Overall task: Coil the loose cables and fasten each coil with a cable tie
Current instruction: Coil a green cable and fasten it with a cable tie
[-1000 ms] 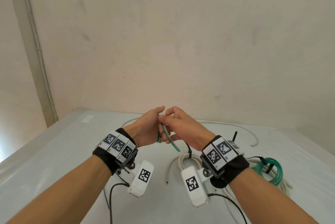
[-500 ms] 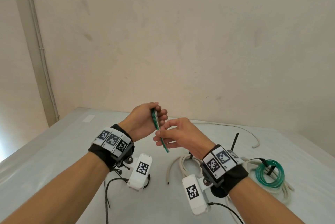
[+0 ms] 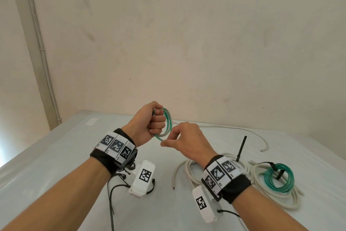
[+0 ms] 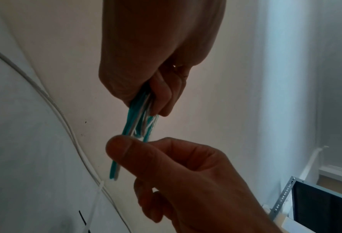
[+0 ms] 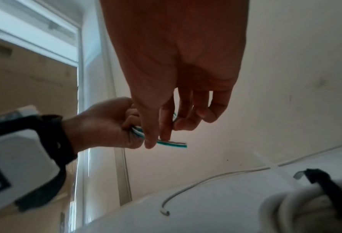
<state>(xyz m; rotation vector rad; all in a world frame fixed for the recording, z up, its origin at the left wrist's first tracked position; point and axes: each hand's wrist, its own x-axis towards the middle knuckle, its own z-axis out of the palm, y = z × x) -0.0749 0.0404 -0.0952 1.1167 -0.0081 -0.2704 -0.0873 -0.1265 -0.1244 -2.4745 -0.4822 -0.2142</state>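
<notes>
2 hands work in the air above the table (image 3: 56, 156), well clear of its top. On the left, the left hand (image 3: 148, 126) is curled in a fist round a small coil of green and white wire (image 3: 166, 124), the loops standing upright beside its knuckles. Just to the right, the right hand (image 3: 187, 141) pinches the wire's loose tail (image 5: 172, 143) between thumb and forefinger, its other fingers loosely bent.

To do this step well, I judge the tail should be laid along the loops, with the left fist firm so the turns do not spring open before a tie goes on.

Further right on the table lie a white cable coil (image 3: 189, 172), a black tie (image 3: 241, 146) standing up behind the right wrist, and a tied green coil (image 3: 279, 180). 1 loose white cable (image 3: 243, 131) trails toward the far right edge. Open room lies at the left of the table; the right is crowded.
</notes>
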